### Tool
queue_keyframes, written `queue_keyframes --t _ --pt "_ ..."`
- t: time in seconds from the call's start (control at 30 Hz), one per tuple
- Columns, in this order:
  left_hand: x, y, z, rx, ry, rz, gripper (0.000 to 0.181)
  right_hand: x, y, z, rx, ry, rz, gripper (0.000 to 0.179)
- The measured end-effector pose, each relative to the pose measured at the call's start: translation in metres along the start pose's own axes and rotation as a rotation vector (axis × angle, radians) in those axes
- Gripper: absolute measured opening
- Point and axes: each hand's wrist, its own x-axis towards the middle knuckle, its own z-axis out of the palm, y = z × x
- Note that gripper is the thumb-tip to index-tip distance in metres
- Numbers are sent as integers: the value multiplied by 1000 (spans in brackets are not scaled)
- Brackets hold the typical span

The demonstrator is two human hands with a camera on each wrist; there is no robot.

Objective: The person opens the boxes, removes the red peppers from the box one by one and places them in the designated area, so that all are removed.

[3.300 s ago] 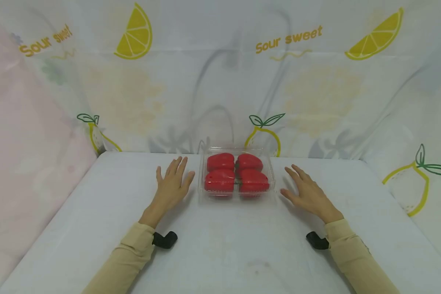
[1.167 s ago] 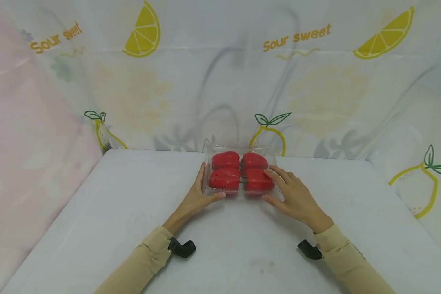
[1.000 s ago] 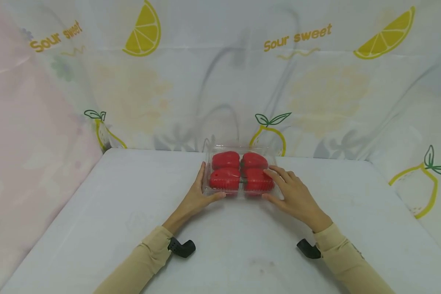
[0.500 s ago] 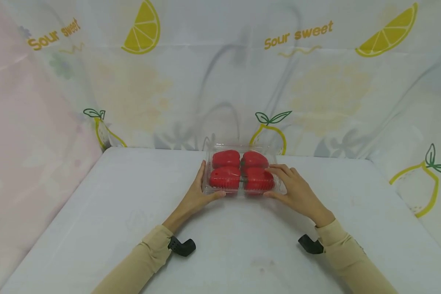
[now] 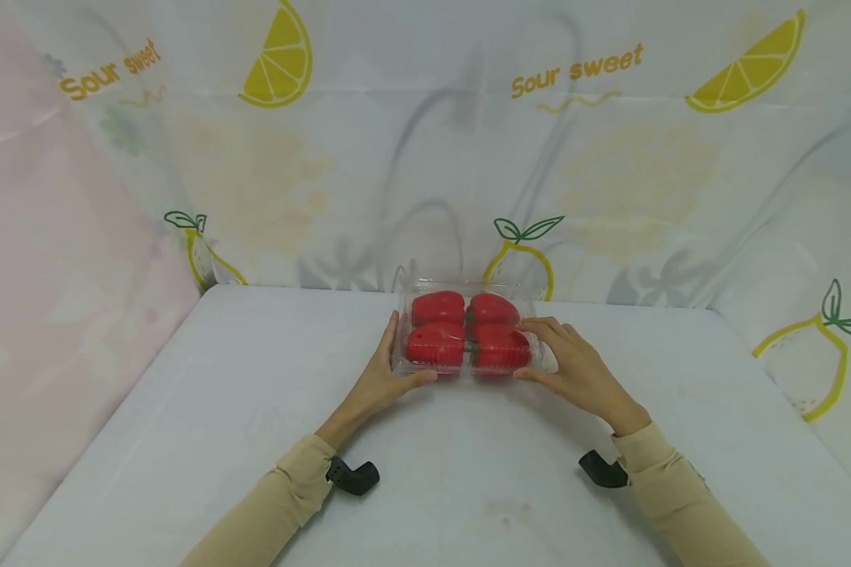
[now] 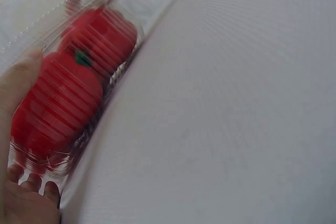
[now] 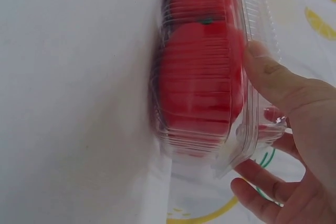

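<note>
A clear plastic clamshell box stands at the middle of the table's far side, its lid down. Through its walls show several red bell peppers with green stems. My left hand grips the left end, thumb along the front rim and fingers down the side; in the left wrist view its fingertips lie by the box's end. At the right front corner my right hand holds the box, fingers on the side and upper edge. The right wrist view has the right thumb pressed against the rim.
A white cloth covers the table. Behind it hangs a curtain printed with lemons and lettering, and more cloth stands at both sides. A black wrist camera sticks out from each sleeve.
Both hands have come in from either side and taken hold of the box. Lately the right hand has shifted slightly to the right at its corner; the left hand stays still.
</note>
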Motion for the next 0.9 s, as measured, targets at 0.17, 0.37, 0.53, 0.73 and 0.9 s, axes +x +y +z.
queue_keyframes --t 0.17,0.37,0.53,0.73,0.9 --pt "-1 0 -1 0 2 -2 117 0 0 0 -19 -3 -9 68" --pt "-2 1 -1 -3 2 -7 117 -1 1 1 -46 19 -49 66" --pt "-2 1 -2 5 2 -6 117 2 2 0 -131 20 -111 65" --pt "0 1 -2 7 14 1 116 6 -1 -6 -244 -22 -210 62" --pt "0 0 -1 -4 5 -7 115 10 -4 -11 -335 -94 -245 61"
